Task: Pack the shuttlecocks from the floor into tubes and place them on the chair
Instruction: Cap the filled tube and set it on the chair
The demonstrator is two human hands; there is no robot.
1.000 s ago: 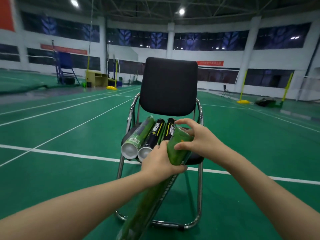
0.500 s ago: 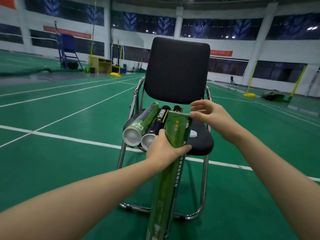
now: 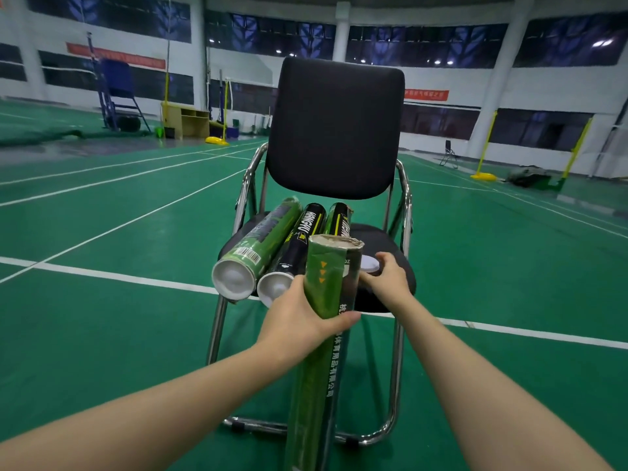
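1. Left hand [image 3: 299,321] wraps fingers + thumb round upper part of green tube [image 3: 326,294], held near upright in front of the chair [image 3: 336,130]; top end open, no cap on. Contents not visible, can't tell if full.
2. Right hand [image 3: 384,277] is down on the seat at the white cap [image 3: 368,265], just right of the tube. Fingertips at/on the cap; whether it's actually pinched can't tell, fingers hidden behind the knuckles.
3. Already on seat: green tube w/ barcode [image 3: 261,243], black tube [image 3: 299,246], second black tube [image 3: 339,219], side by side, near ends overhanging the front edge.
4. Risk: open tube tilts while right hand works on the cap → shuttlecocks could slide out. Cause: one-hand hold high on a long tube.
5. Risk: cap is flat + thin on the cushion, easy to fumble or flick off the seat.
6. Risk: laying 4th tube down may nudge the overhanging three, which could roll/slide off the front. Free seat space only on right side.
7. Around: green court floor [image 3: 119,317] w/ white lines, yellow net posts, wooden desk, blue umpire stand, far folding chair. Nothing between hands and seat.
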